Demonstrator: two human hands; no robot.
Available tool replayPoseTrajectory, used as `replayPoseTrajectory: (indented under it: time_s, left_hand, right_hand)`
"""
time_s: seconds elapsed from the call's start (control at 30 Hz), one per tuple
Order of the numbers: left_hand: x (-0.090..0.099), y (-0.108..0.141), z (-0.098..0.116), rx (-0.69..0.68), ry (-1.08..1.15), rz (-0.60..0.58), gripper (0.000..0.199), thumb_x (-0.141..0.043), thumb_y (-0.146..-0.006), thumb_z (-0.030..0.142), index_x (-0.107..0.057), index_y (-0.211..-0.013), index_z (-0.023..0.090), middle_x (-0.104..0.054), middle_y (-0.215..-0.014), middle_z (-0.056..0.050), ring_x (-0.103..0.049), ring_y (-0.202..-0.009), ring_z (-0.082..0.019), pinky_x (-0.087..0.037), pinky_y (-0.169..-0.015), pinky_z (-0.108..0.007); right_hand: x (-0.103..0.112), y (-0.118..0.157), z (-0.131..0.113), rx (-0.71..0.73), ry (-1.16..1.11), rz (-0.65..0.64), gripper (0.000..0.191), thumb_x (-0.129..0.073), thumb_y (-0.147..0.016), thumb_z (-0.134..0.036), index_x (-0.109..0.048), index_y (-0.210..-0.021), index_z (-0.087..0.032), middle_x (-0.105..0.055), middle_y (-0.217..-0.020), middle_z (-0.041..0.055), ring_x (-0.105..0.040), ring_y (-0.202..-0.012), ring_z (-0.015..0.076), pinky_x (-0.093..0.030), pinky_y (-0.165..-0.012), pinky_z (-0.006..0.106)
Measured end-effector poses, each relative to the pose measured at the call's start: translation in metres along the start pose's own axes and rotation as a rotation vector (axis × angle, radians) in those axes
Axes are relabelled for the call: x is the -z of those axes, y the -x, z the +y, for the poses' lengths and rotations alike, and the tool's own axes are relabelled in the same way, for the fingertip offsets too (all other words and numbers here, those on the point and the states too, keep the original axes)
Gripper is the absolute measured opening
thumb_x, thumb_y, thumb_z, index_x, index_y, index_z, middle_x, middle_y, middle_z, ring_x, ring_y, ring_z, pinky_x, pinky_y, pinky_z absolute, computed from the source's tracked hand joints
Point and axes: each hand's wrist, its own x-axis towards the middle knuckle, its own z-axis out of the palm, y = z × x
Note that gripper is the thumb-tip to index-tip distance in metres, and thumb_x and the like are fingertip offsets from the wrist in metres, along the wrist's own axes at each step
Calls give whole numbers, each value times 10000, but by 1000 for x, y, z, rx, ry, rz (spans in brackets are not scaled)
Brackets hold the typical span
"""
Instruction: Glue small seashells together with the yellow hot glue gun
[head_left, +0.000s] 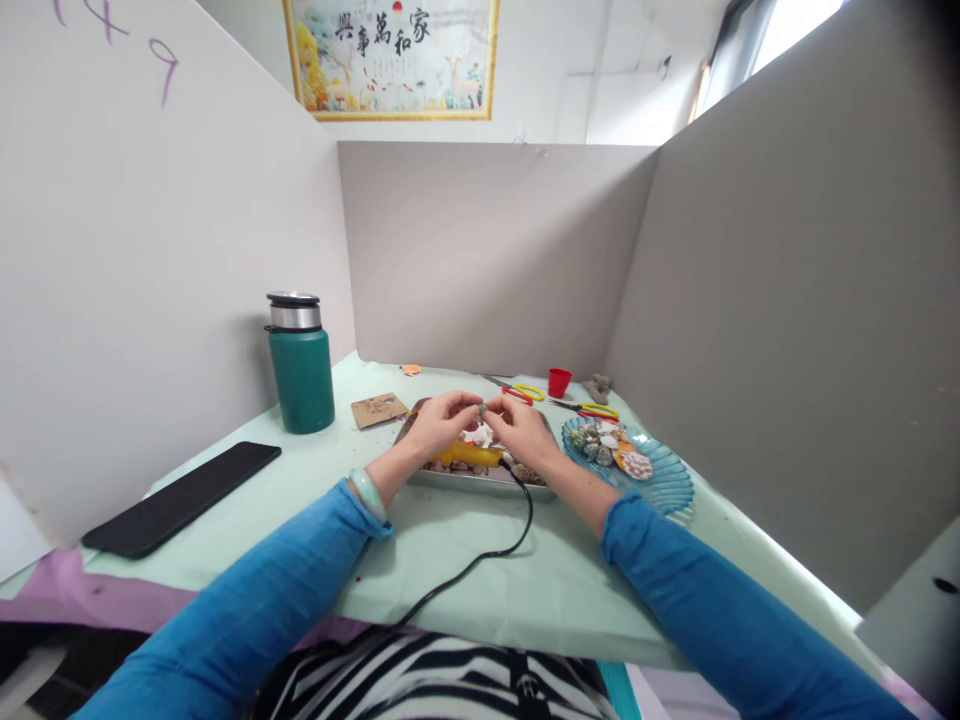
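My left hand (448, 415) and my right hand (521, 428) meet over a shallow metal tray (450, 481). Fingertips of both are pinched on a small greenish-grey shell (481, 411), mostly covered by the fingers. Below them, a yellow hot glue gun (471, 455) lies across the tray, its black cord (491, 553) running toward my lap. Shells and white bits show in the tray, partly hidden by my hands. Right of my right hand, a blue glass plate (671, 478) carries several shells (602, 440), some greenish, some white, one patterned reddish.
A green bottle (301, 375) and a black flat case (184, 498) stand and lie at left. A brown card (379, 410) is left of the tray. Behind are two scissors (517, 392) (589, 409), a red cup (559, 382) and a grey lump (598, 388). Grey panels (495, 260) enclose the table.
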Motion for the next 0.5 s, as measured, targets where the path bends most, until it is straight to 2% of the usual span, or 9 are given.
replayPoseTrajectory:
  time_s: [0.27, 0.5]
  left_hand:
    - [1, -3, -6, 18, 91, -5, 347, -617, -776, 387, -638, -1024, 146, -679, -927, -81, -650, -744, -158, -541, -693, -291]
    - [-1, -2, 2, 72, 207, 30, 340, -648, -754, 372, -613, -994, 134, -661, -948, -77, -647, -723, -142, -539, -733, -320]
  right_hand:
    - [0, 0, 1, 22, -8, 5, 175, -517, -810, -307, -629, -858, -181, -668, -793, 21, -608, -662, 141, -434, -606, 255]
    - [-2, -2, 6, 41, -39, 19, 187, -517, -822, -335, -607, -886, -185, -670, -817, 24, -617, -677, 145, -450, -625, 263]
